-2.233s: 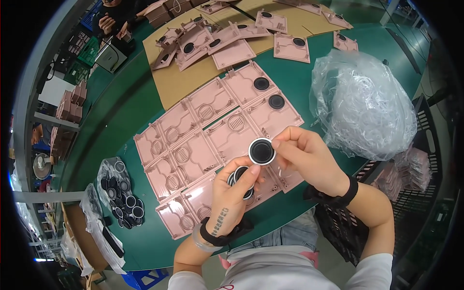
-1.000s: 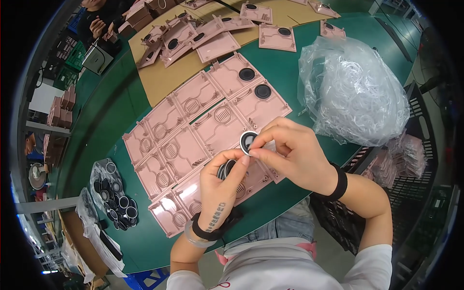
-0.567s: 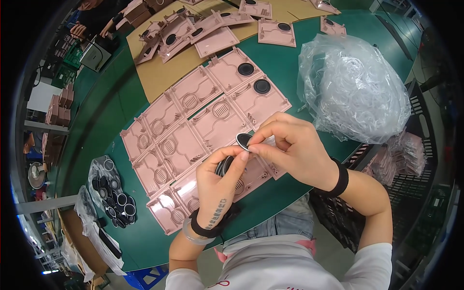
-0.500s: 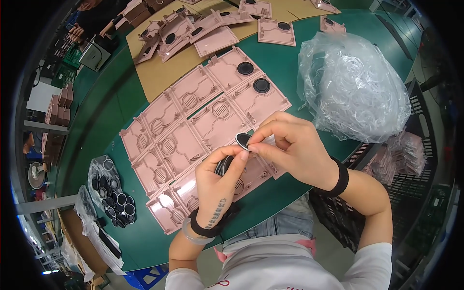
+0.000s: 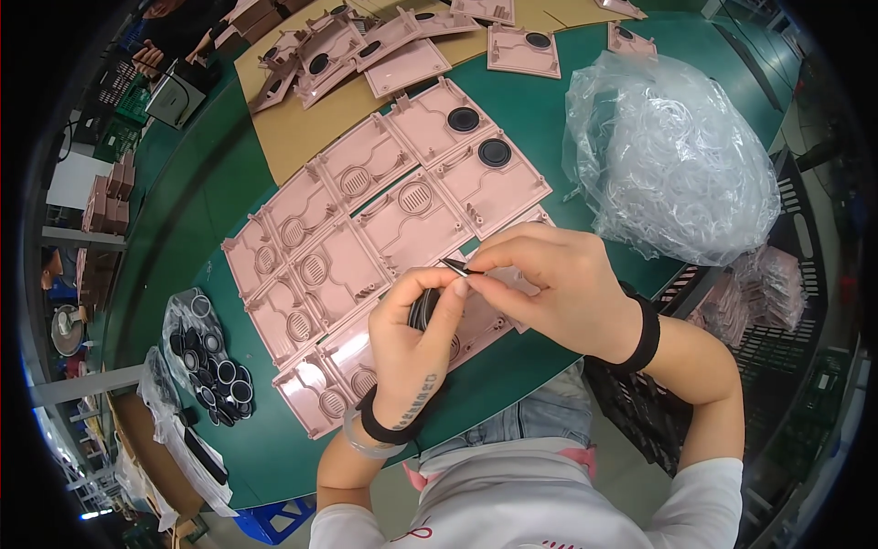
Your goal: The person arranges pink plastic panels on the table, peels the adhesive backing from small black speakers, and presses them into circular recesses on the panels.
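Above the pink plastic panels (image 5: pixel 402 240), both my hands meet on one small black round disc with a pale rim (image 5: pixel 454 266), seen nearly edge-on. My left hand (image 5: pixel 402 343) pinches its near edge between thumb and forefinger. More black discs (image 5: pixel 422 309) are tucked in that palm, partly hidden by the fingers. With thumb and fingertips, my right hand (image 5: pixel 572 284) pinches the disc's right side. The panels lie in rows, most showing bare slotted round seats. Two at the far right carry a black disc (image 5: pixel 495 153) each.
A pile of rimmed black discs (image 5: pixel 224 380) spills from a clear bag at left. A large clear bag of pale rings (image 5: pixel 677 169) stands at right, near a black crate (image 5: pixel 794 220). More panels (image 5: pixel 412 69) lie on brown cardboard. A person (image 5: pixel 169 41) is at far left.
The disc between my hands has tilted from showing its black face to nearly edge-on. Both hands keep their grip and have barely shifted.
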{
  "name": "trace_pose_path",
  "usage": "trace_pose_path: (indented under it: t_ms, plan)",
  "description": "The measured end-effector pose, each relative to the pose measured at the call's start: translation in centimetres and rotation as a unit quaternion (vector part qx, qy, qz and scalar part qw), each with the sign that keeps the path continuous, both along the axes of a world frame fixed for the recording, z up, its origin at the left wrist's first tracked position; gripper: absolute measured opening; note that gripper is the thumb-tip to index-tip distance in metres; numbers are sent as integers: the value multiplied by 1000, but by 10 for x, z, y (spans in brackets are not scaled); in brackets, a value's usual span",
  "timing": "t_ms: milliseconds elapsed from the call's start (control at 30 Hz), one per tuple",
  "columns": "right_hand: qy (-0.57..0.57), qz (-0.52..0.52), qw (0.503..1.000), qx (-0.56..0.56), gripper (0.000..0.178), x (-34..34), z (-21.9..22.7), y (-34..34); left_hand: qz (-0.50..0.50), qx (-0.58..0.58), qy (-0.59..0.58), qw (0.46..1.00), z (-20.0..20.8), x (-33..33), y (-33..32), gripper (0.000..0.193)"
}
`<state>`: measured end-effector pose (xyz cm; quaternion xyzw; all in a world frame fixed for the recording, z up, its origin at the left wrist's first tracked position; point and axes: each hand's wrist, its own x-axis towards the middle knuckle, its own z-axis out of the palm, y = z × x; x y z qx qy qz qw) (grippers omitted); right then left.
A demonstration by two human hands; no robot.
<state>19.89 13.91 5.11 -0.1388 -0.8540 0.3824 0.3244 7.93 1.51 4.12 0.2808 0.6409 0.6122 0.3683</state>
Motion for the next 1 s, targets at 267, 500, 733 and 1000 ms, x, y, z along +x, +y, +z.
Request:
trace_pose_path:
  t_ms: [267, 500, 733, 1000]
  plan:
    - [-24, -10, 999, 38, 17, 0, -1, -3, 6, 24, 127, 992, -11, 0, -1, 6]
    - [40, -11, 997, 68, 16, -5, -7, -1, 6, 44, 168, 985, -14, 0, 0, 5]
    - [-20, -3, 1000, 23, 18, -2, 7, -4, 12, 45, 143, 989, -13, -1, -1, 6]
    - [23, -3, 996, 81, 22, -4, -7, -5, -5, 65, 329, 942, -9, 0, 0, 9]
